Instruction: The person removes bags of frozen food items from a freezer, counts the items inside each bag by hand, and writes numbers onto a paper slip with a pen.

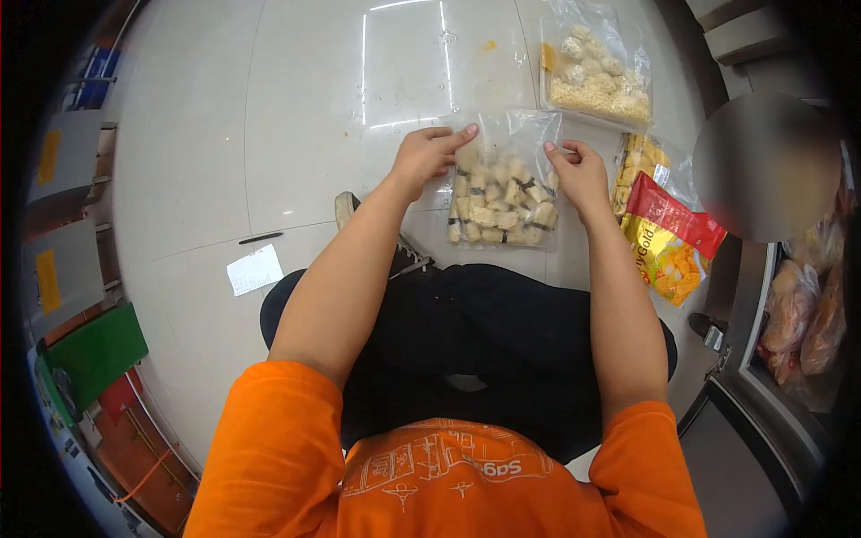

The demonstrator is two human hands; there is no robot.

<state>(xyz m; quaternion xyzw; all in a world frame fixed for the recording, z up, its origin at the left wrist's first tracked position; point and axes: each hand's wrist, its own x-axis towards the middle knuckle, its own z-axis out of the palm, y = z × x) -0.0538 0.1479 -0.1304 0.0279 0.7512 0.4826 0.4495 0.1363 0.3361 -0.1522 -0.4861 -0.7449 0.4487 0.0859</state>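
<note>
Head view, clear bag (504, 202): lies in front of the person over the tiled floor (305, 134), between the two hands, its pale rolls with dark bands gathered in the near part.
Long axis of bag: runs away from the person, its far end leaning slightly right; the clear, unfilled film points away.
Left hand (426, 161): at the bag's upper left edge, thumb stretched over the film, fingers loosely curled; whether it pinches the film cannot be told.
Right hand (578, 175): at the upper right edge, thumb tip against the margin, fingers half bent; a firm hold cannot be made out.
Bag of pale balls (601, 81): beyond the right hand, to the right of the clear bag's far end.
Red-and-yellow packet (673, 238): to the right of the right forearm, overlapping a bag of yellow pieces (637, 161).
Paper slip (255, 271): on the floor at left, beside a dark, slender object (261, 238).
</note>
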